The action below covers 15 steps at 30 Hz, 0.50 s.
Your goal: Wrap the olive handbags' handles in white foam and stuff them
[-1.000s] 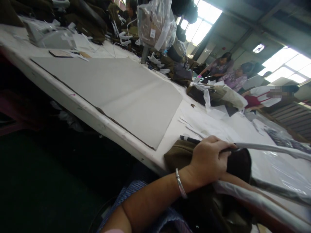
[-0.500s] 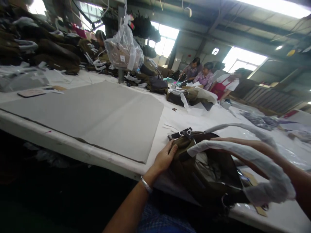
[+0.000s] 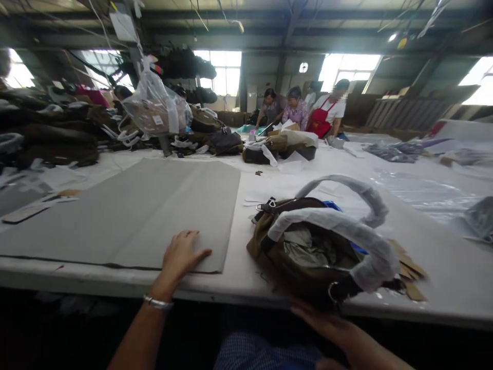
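Note:
A dark olive handbag (image 3: 265,257) stands on the white table in front of me. Its two handles (image 3: 331,218) are wrapped in white paper, and pale stuffing (image 3: 304,246) shows inside the gaping top. Over the near right corner of a large grey sheet (image 3: 154,205) is my left hand (image 3: 183,254), fingers spread and holding nothing, left of the bag. My right hand (image 3: 323,321) is low at the table's front edge, by the bag's near side, its fingers stretched out; shadow partly hides them, and contact with the bag is unclear.
Cardboard pieces (image 3: 410,267) and something blue (image 3: 358,248) lie behind and right of the bag. Clear plastic (image 3: 423,187) covers part of the table at right. More bags (image 3: 279,146) are piled at the back, where several people stand. A plastic-wrapped bag (image 3: 154,108) hangs on a post.
My left hand has let go of the bag and moved left over the grey sheet. My right hand has come from behind the handles to the bag's near side. The view has levelled.

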Available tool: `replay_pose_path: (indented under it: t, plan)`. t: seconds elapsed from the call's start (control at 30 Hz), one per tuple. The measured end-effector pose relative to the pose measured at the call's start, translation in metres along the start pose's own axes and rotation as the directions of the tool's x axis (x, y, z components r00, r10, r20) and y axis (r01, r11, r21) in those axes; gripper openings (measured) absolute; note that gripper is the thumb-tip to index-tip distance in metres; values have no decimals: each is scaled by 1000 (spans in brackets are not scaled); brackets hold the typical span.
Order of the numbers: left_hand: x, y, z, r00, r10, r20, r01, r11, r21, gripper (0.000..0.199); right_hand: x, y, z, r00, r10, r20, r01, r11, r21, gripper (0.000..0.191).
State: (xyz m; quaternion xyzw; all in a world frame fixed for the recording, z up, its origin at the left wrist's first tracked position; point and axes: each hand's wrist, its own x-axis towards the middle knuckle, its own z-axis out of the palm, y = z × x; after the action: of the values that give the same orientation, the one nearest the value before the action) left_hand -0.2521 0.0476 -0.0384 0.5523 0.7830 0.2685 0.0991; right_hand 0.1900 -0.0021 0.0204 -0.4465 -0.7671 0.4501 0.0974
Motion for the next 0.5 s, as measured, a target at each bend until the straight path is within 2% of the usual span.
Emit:
replay_pose_path:
  t: [0.07,0.17,0.3,0.4,0.5]
  plan:
    - [-1,-8,-2,999,-16,37,13,998,67,61,16,8,2,998,-26,54,28,999,-37,66]
    - [-1,-15,0,998,-41,56,35,994,104,51,34,13,1,992,-113,61,118,988,-100,59]
    - [5,-19,-1,994,-91,61,86,993,76,36,40,7,7,981,-181,75,189,976,-106,54]
    - [8,-23,-4,992,-118,48,117,993,29,33,38,-7,24,976,-198,96,202,978,-40,44]
    - [9,-25,-11,995,-102,0,101,994,-26,39,44,-28,53,961,-248,122,224,957,183,45]
